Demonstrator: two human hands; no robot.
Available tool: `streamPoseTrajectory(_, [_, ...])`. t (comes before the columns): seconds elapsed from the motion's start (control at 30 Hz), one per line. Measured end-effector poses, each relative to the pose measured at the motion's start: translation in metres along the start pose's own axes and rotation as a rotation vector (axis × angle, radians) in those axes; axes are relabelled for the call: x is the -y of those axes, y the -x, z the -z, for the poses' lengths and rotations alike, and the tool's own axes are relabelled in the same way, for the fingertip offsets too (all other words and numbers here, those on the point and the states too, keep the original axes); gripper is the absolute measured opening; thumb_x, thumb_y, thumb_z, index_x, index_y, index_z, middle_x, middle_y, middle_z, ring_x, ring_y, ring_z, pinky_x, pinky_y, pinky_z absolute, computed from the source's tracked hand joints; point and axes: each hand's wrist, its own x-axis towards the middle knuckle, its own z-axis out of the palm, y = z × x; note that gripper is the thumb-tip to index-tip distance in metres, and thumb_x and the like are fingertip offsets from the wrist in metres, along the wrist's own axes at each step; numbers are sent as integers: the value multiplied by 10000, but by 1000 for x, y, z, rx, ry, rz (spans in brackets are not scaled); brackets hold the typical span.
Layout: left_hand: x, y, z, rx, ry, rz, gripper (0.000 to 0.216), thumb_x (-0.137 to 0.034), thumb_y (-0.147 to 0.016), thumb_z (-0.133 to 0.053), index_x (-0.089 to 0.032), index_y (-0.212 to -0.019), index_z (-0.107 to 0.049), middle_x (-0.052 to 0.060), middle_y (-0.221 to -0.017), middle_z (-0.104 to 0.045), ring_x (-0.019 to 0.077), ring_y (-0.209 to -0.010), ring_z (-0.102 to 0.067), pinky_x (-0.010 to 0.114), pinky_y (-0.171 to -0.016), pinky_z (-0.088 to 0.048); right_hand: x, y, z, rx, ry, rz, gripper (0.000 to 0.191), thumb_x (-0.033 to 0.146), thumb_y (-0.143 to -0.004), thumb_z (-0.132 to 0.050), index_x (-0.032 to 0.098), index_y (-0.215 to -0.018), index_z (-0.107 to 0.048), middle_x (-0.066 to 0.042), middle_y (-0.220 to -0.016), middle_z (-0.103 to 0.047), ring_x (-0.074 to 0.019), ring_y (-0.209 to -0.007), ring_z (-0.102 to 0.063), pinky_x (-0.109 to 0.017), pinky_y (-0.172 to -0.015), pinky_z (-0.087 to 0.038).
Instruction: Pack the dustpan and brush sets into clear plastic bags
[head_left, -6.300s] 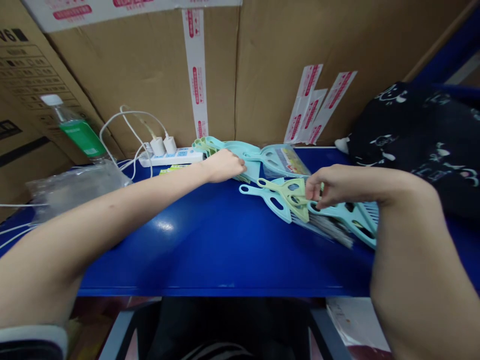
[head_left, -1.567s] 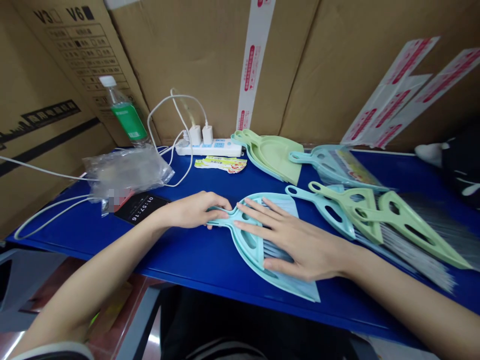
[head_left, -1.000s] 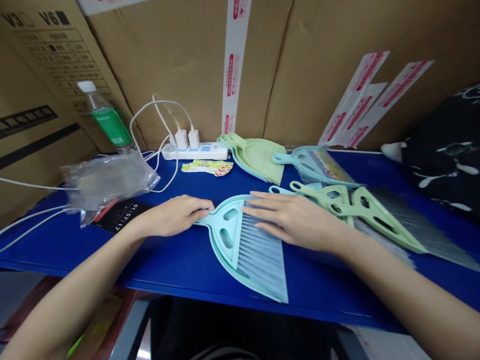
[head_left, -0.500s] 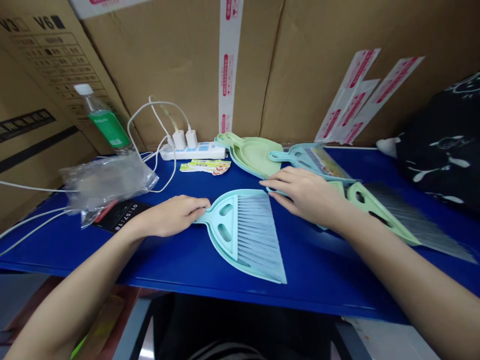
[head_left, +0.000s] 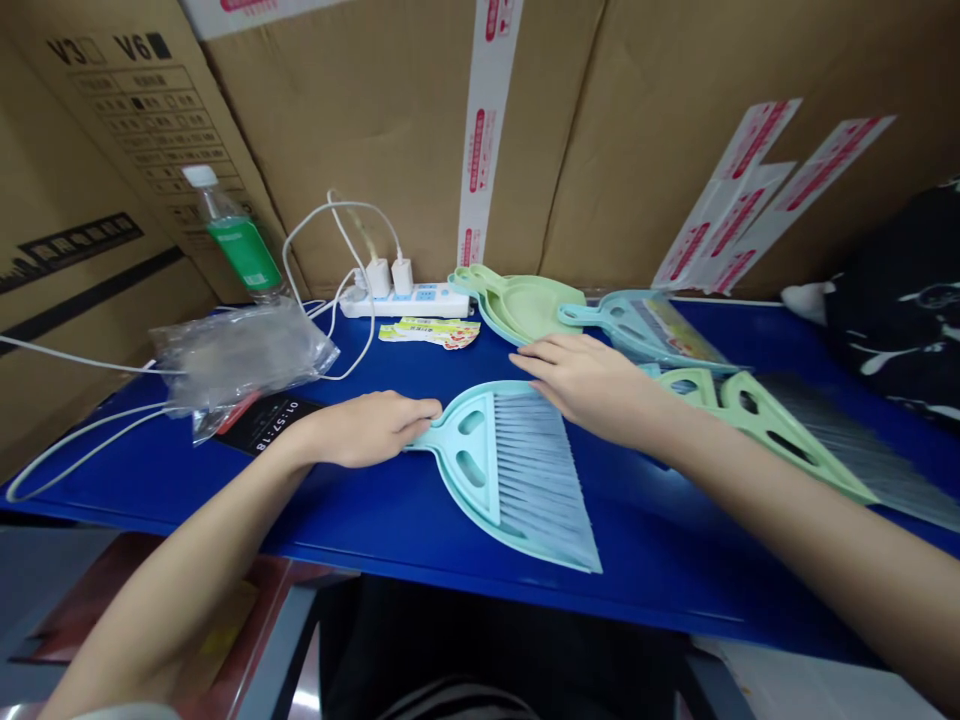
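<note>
The left hand (head_left: pixel 375 428) squeezes the handle (head_left: pixel 430 438) of the blue dustpan (head_left: pixel 512 538), which lies just right of it, the blue brush (head_left: pixel 529 460) inside. The right hand (head_left: pixel 589 388), close by, has fingers stretched out.

There are one bottle (head_left: pixel 244 252), one power strip (head_left: pixel 446 305), two white chargers (head_left: pixel 379 280), one plastic bag (head_left: pixel 247 345), one blue brush (head_left: pixel 532 465) on one blue dustpan (head_left: pixel 520 543), two green brushes (head_left: pixel 771 415) at right, at least two stacked dustpans (head_left: pixel 540 310) at upper centre.

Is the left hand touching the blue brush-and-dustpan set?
Touching. The head view shows the left hand closed around the handle of the blue brush-and-dustpan set.
</note>
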Motion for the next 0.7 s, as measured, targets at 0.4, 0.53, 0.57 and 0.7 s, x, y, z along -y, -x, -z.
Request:
streamPoseTrajectory(0.4, [1,0,2,27,4,-17,228,-269,-961,-294,-212,-763,-390,-44,-649,-440,126,-591,-432,239,-591,-313,-8,-94,-17,161,187,77,299,21,-865,-463,104,-945,-738,-154,-996,-722,-281,-1039,-569,-371,-789,-419])
streamPoseTrajectory(0.53, [-1,1,3,23,-11,-1,229,-256,-957,-294,-213,-740,-356,-43,-649,-431,128,-590,-427,237,-583,-311,-5,-103,-25,159,213,96,315,18,-864,-461,136,-867,-752,-138,-877,-741,-270,-977,-584,-387,-786,-402])
streamPoseTrajectory(0.57, [-1,1,2,20,-15,-1,231,-254,-957,-295,-214,-737,-349,-42,-649,-431,128,-590,-427,237,-582,-310,-5,-104,-26,157,216,99,315,10,-856,-464,135,-855,-754,-138,-849,-741,-268,-956,-593,-391,-787,-399])
streamPoseTrajectory(0.7, [0,1,2,18,-18,-8,230,-251,-961,-296,-214,-742,-356,-39,-654,-444,130,-599,-440,238,-587,-308,-6,-102,-26,139,214,97,292,-9,-834,-482,111,-846,-747,-145,-787,-736,-259,-858,-635,-395,-791,-394])
